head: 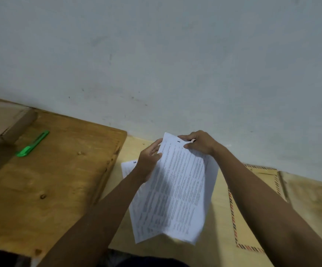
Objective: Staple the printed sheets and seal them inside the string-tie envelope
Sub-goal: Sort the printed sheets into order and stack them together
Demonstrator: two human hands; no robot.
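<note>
A stack of white printed sheets (177, 189) is lifted off the pale table and tilted toward me. My right hand (199, 142) pinches the stack at its top right corner, thumb in front and fingers behind. My left hand (149, 160) holds the stack's left edge, its thumb lying on the printed face. One more printed sheet (127, 168) lies flat under my left wrist. The brown envelope (250, 212) with a red and dark striped border lies on the table under my right forearm. No stapler is in view.
A darker wooden board (50, 180) covers the left of the table. On it lie a green utility knife (32, 144) and a brown cardboard box (6, 120) at the far left. A grey wall (156, 54) rises right behind the table.
</note>
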